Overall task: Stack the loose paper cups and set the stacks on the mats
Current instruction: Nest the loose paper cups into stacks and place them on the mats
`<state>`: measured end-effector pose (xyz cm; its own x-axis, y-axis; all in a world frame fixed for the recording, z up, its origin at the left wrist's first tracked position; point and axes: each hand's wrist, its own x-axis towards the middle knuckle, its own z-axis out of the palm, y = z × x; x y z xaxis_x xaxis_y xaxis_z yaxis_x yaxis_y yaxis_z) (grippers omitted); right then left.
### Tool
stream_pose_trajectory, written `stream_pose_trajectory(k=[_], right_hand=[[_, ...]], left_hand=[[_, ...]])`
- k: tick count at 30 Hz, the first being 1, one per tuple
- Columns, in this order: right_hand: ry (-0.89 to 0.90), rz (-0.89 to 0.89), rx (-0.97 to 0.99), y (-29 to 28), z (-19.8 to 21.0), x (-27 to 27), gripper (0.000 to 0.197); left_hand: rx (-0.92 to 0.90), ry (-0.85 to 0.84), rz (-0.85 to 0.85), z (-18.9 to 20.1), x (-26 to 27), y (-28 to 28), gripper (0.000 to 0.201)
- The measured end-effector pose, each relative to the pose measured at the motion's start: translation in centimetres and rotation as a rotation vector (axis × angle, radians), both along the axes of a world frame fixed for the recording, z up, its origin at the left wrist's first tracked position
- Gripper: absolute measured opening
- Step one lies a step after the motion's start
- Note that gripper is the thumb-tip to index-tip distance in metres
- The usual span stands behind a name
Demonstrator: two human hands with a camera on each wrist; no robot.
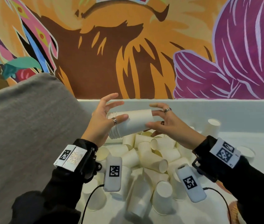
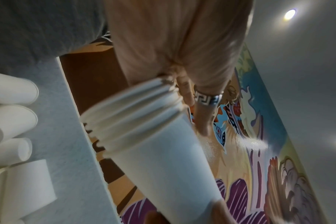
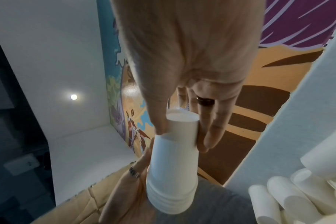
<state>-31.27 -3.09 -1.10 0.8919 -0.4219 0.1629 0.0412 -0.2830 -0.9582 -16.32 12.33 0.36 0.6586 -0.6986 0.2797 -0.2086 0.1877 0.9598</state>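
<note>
A stack of nested white paper cups (image 1: 133, 123) lies sideways in the air above a pile of loose cups (image 1: 152, 159). My left hand (image 1: 112, 113) holds the rim end: its palm is against the rims and its ringed thumb lies across the side, while the other fingers spread upward. My right hand (image 1: 158, 120) pinches the base end between thumb and fingers. The left wrist view shows the stack (image 2: 153, 144) with several rims bunched near the palm. In the right wrist view the stack (image 3: 173, 159) has my thumb and one finger on either side of its base.
Loose cups (image 2: 11, 106) (image 3: 297, 197) lie tumbled over the white table (image 1: 257, 139), and one stands upside down at the right (image 1: 213, 126). A grey fabric mass (image 1: 22, 118) fills the left. A low white ledge (image 1: 209, 109) and a painted wall close the back.
</note>
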Motion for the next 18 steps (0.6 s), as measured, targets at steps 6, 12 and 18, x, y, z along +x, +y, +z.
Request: stream_pose_trajectory(k=[6, 12, 18], right_hand=[[0.143, -0.065, -0.048, 0.0, -2.2, -0.9, 0.044], [0.79, 0.299, -0.57, -0.5, -7.5, -3.0, 0.05], [0.982, 0.413, -0.652, 0.7, -10.6, -2.9, 0.067]], left_hand=[[-0.032, 0.038, 0.031, -0.6, 0.8, -0.2, 0.059], [-0.055, 0.068, 0.026, -0.7, 1.5, -0.1, 0.058], [-0.062, 0.103, 0.003, -0.8, 1.5, -0.7, 0.057]])
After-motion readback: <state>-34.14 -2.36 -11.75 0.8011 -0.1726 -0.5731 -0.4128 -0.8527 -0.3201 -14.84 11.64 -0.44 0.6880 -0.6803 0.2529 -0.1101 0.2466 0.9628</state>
